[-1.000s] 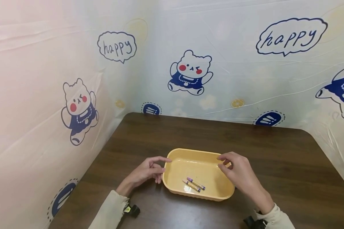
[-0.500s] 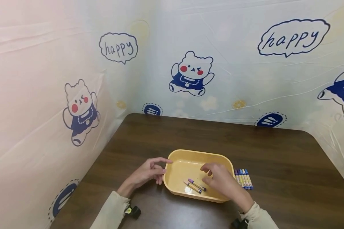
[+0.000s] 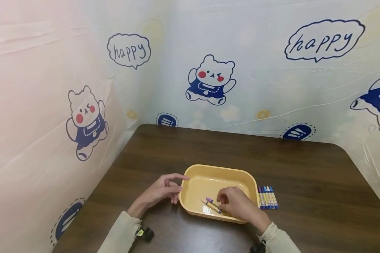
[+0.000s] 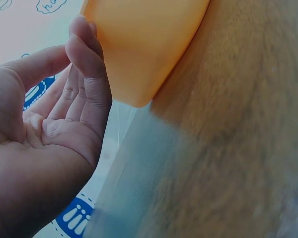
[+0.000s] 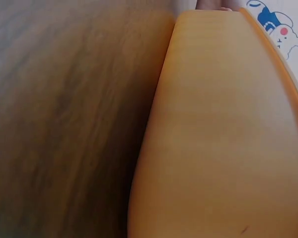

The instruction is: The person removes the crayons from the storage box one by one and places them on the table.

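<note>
A yellow tray (image 3: 220, 171) stands on the table. At its left end my left hand (image 3: 159, 189) holds the rim, index finger over the edge and thumb against the outer wall. The left wrist view shows this hand (image 4: 54, 124) with its fingertips at the tray's edge. Inside the tray lie a purple-tipped crayon (image 3: 210, 201) and a peach-tipped crayon (image 3: 211, 206), side by side. My right hand (image 3: 239, 205) reaches over the near right rim and pinches the purple crayon's far-right end, partly covering it. In the right wrist view the tray's outer wall (image 5: 218, 124) hides this hand.
Several crayons (image 3: 267, 197) lie in a row on the dark wooden table (image 3: 304, 182), just beyond the tray's right end. A printed cloth (image 3: 256, 80) hangs around the table's back and sides.
My right hand has moved left and down from the tray's right rim to the purple crayon, uncovering the row of crayons on the table. My left hand stays on the rim.
</note>
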The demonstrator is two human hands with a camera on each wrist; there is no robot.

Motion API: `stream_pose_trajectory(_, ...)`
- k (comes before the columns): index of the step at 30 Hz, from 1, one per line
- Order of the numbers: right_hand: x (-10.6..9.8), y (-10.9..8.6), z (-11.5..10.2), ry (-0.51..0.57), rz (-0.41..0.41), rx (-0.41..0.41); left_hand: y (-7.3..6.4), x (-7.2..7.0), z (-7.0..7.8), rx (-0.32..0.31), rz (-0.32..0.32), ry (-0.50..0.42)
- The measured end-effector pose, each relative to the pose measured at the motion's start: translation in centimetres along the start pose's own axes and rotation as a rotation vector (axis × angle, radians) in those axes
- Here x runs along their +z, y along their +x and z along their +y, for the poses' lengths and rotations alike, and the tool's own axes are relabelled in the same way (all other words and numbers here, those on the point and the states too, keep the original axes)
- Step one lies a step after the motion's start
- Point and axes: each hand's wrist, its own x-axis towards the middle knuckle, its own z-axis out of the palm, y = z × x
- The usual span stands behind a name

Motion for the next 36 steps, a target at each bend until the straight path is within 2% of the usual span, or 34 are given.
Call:
stream_pose_trajectory(5,0.0,0.0,-0.2,-0.010,-0.002,-0.041,0.0,0.0,0.1,-0.005,0.005,0.006)
stream_pose_trajectory(13,0.4,-0.1,-0.3,-0.133,0.104,-0.041,0.1,0.1,0.2,-0.005,0.006,0.013)
stream_pose_trajectory(21,0.6,0.0,-0.2,-0.144,0.102,-0.056,0.0,0.1,0.2,-0.008,0.012,0.012)
stream_pose_trajectory(28,0.6,0.0,-0.2,-0.116,0.082,-0.052,-0.1,0.0,0.1,-0.006,0.013,0.009)
stream_pose_trajectory(36,-0.6,0.1,-0.1,-0.030,0.119,-0.025,-0.1,-0.1,0.2,-0.014,0.021,0.029)
